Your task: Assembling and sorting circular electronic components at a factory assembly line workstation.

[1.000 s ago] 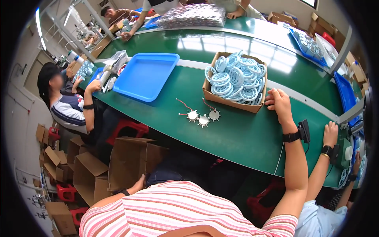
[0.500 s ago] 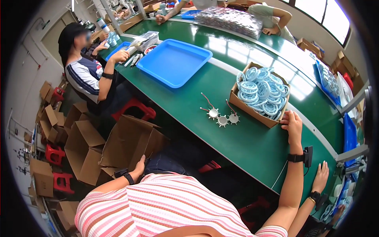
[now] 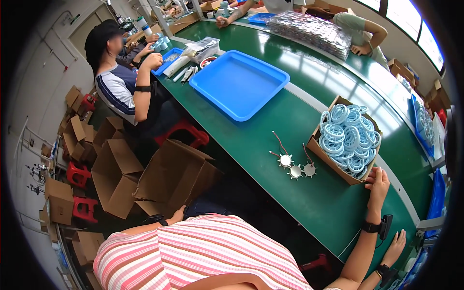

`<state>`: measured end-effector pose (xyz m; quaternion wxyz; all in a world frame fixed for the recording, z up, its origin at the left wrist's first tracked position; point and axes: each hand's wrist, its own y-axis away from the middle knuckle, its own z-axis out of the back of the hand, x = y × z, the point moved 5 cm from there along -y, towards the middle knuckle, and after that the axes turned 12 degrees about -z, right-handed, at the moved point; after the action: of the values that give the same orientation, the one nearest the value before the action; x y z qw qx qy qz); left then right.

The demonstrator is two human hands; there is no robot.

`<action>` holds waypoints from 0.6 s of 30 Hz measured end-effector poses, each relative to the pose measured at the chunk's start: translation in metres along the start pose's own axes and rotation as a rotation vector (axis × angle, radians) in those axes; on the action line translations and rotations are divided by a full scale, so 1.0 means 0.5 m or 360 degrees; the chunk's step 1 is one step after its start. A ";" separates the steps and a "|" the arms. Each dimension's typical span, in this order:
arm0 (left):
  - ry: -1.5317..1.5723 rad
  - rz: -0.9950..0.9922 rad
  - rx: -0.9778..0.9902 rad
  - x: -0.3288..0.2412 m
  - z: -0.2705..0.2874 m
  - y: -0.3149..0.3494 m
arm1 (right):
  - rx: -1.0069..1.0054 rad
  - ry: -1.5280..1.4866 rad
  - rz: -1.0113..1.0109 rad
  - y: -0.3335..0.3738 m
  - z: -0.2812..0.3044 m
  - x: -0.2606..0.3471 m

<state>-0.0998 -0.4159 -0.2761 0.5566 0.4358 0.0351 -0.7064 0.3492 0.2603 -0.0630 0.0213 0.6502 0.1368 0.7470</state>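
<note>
My right hand (image 3: 378,182) is at the near right corner of an open cardboard box (image 3: 333,169), its fingers curled against the box's edge. Light blue plastic rings (image 3: 350,137) with spokes fill that box in a heap. To the left of the box lie three round silver metal parts with tabs around their rims: one (image 3: 285,160), another (image 3: 296,172) and a third (image 3: 310,169). Thin red wires rise from some of them. Low by my lap is my left hand (image 3: 178,215), mostly hidden, so its fingers cannot be made out.
A blue tray (image 3: 241,84) stands on the green table (image 3: 251,140) at the far left. Beyond it a co-worker (image 3: 123,77) sits by a small blue tray. Another person's hand (image 3: 395,249) rests at the right edge. Open cartons (image 3: 174,169) stand on the floor at left.
The view has swung, so the table things appear lower and farther right. My right hand stays at the box corner. My left hand has sunk further out of sight by my lap.
</note>
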 end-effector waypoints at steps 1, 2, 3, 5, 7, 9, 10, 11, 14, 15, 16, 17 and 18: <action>-0.0325 -0.0119 0.0205 0.004 0.011 -0.001 | -0.0029 0.0008 0.0006 0.002 -0.005 0.001; -0.0648 -0.0233 0.0411 0.011 0.020 0.004 | -0.0013 0.0002 -0.0005 -0.001 -0.018 0.001; -0.0971 -0.0347 0.0630 0.015 0.025 0.013 | -0.0007 0.0010 0.0024 -0.002 -0.026 0.005; -0.0948 -0.0224 0.0470 -0.102 0.080 0.014 | -0.0043 0.0057 0.0073 0.004 -0.015 0.006; -0.0885 -0.0462 -0.0013 -0.265 0.124 0.013 | -0.0039 0.0054 0.0079 0.006 -0.021 0.012; -0.0510 -0.0766 -0.0091 -0.424 0.141 -0.008 | -0.0055 0.0070 0.0109 0.013 -0.030 0.020; -0.0348 -0.0850 -0.0104 -0.531 0.138 -0.004 | -0.0071 0.0071 0.0081 0.017 -0.025 0.021; -0.0182 -0.0934 -0.0101 -0.622 0.136 -0.004 | -0.0102 0.0075 0.0050 0.023 -0.016 0.023; 0.0003 -0.1320 -0.0192 -0.750 0.139 -0.087 | -0.0163 0.0097 -0.0046 0.038 -0.014 0.038; 0.0118 -0.1337 -0.0185 -0.768 0.153 -0.139 | -0.0171 0.0103 -0.0132 0.046 -0.029 0.058; 0.0199 -0.1365 -0.0249 -0.781 0.177 -0.190 | -0.0050 0.0078 -0.0154 0.048 -0.048 0.074; 0.0242 -0.1319 -0.0301 -0.789 0.203 -0.248 | 0.0095 0.0069 -0.0266 0.046 -0.053 0.087; 0.0365 -0.1196 -0.0292 -0.788 0.218 -0.315 | 0.0112 0.0039 -0.0352 0.035 -0.048 0.102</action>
<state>-0.2911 -0.1166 -0.0195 0.2885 0.4171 0.3167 -0.8016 0.3207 0.2498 -0.0122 0.0792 0.6224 0.2339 0.7427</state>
